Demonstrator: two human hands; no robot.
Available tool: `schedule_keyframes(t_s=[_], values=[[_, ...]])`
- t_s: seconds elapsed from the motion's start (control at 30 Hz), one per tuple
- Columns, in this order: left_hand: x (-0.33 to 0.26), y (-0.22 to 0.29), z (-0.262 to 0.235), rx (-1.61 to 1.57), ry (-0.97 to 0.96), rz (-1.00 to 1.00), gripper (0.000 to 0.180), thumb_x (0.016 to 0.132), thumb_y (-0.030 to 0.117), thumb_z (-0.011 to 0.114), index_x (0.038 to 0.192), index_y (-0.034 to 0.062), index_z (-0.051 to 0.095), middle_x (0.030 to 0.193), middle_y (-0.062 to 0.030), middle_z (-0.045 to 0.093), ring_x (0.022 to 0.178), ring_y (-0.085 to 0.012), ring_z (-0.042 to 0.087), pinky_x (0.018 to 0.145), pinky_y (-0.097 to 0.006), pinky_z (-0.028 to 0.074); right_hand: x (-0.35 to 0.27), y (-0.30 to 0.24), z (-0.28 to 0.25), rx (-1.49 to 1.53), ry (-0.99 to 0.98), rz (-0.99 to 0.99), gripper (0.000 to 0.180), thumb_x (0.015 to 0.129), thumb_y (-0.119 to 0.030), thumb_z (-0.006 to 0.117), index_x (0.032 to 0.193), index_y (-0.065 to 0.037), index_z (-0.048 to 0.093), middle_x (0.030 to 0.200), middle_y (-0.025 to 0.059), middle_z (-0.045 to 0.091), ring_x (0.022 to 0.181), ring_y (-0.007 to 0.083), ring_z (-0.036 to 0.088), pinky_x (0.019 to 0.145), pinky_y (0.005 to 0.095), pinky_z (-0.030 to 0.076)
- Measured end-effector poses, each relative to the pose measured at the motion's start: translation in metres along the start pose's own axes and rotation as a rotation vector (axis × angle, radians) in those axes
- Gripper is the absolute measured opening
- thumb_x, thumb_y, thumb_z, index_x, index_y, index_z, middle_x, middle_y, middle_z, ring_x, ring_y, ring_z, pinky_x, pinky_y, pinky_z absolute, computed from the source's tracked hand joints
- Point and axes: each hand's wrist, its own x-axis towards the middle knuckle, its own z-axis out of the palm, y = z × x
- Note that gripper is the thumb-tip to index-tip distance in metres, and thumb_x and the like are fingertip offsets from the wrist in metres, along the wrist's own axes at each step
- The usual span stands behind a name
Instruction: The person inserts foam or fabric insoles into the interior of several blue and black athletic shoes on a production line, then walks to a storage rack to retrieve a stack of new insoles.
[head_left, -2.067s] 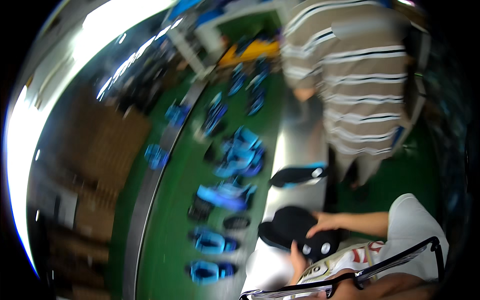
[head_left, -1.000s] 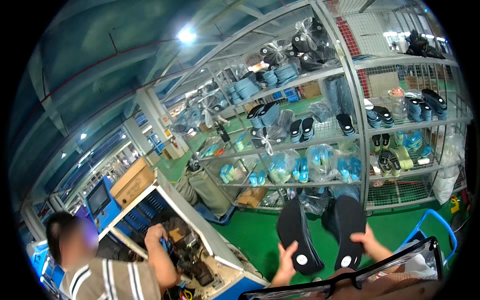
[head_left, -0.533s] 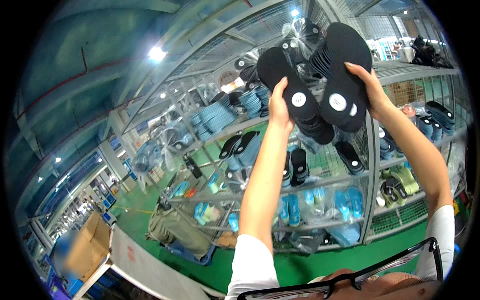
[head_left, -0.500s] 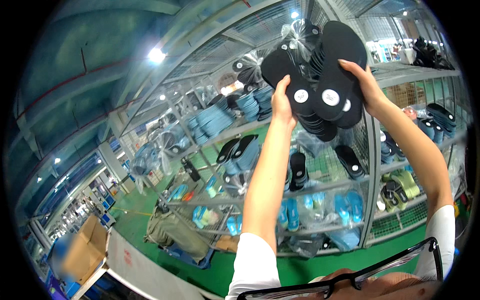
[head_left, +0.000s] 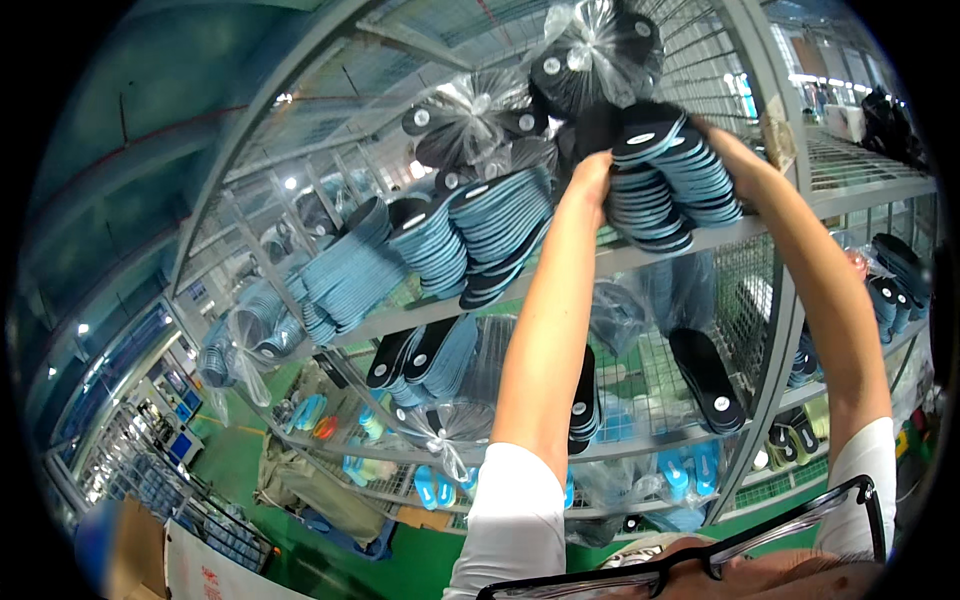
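Observation:
Both my arms reach up to a high shelf (head_left: 740,232) of a grey wire rack. Between my hands is a stack of black and blue insoles (head_left: 668,180), resting on or just above the shelf's front edge. My left hand (head_left: 592,183) presses the stack's left side and my right hand (head_left: 738,152) grips its right side. To the left of the stack, more insole stacks (head_left: 470,228) stand on edge along the same shelf. Clear bags of black insoles (head_left: 590,55) sit above and behind my hands.
The rack's lower shelves (head_left: 650,440) hold more black insoles (head_left: 708,380) and bagged blue ones (head_left: 690,470). A grey upright post (head_left: 785,330) runs down between my arms' right side. A green floor (head_left: 250,450) and a cardboard box (head_left: 120,550) lie at lower left.
The view has tilted up and closer to the rack. My hands have carried the insole stack from in front of the rack to the high shelf's edge.

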Motion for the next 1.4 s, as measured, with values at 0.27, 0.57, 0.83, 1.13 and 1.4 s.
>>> schedule_keyframes(t_s=[0.27,0.57,0.83,1.13,1.4], values=[[-0.203,-0.073,-0.005,0.750,-0.122,1.665,0.028,0.074,0.015,0.052,0.099,0.0012,0.049,0.101,-0.0142,0.050,0.097,-0.0309,0.047,0.084,-0.045,0.037,-0.115,0.075,-0.022,-0.693,0.301,-0.959,0.052,0.081,-0.045,0.045,0.116,-0.006,0.044,0.111,0.0177,0.045,0.100,0.0280,0.045,0.089,0.0428,0.035],[-0.296,-0.083,-0.356,0.979,0.994,0.681,0.020,0.086,0.018,0.048,0.083,-0.0010,0.053,0.077,-0.0082,0.049,0.069,-0.0171,0.047,0.060,-0.028,0.039,-0.106,0.241,0.246,-0.401,-0.445,-0.082,0.060,0.083,-0.040,0.046,0.124,0.003,0.036,0.108,0.0145,0.054,0.103,0.0222,0.051,0.090,0.0324,0.036],[-0.238,-0.114,-0.423,-0.044,0.236,-0.558,0.106,0.055,0.086,0.030,0.125,0.0068,0.036,0.115,-0.0137,0.048,0.105,-0.0320,0.040,0.086,-0.046,0.031,0.041,0.336,0.317,-0.285,-0.163,0.503,0.120,0.051,-0.082,0.045,0.135,-0.005,0.008,0.128,0.0337,0.022,0.119,0.0397,0.028,0.094,0.0455,0.027],[-0.226,-0.097,-0.404,-0.104,0.186,-0.614,0.092,0.054,0.079,0.044,0.119,0.0152,0.046,0.117,-0.0085,0.049,0.107,-0.0288,0.043,0.084,-0.052,0.030,0.040,0.320,0.350,-0.162,-0.108,0.610,0.115,0.047,-0.071,0.060,0.134,-0.008,0.018,0.131,0.0291,0.019,0.121,0.0423,0.021,0.094,0.0566,0.020],[-0.275,-0.089,-0.348,-0.350,0.140,-0.307,0.053,0.078,0.052,0.046,0.109,0.0097,0.052,0.104,-0.0056,0.058,0.093,-0.0197,0.056,0.080,-0.034,0.045,-0.031,0.276,0.329,-0.072,-0.399,0.597,0.090,0.061,-0.063,0.054,0.130,-0.011,0.029,0.134,0.0158,0.028,0.122,0.0371,0.023,0.094,0.0579,0.018]])
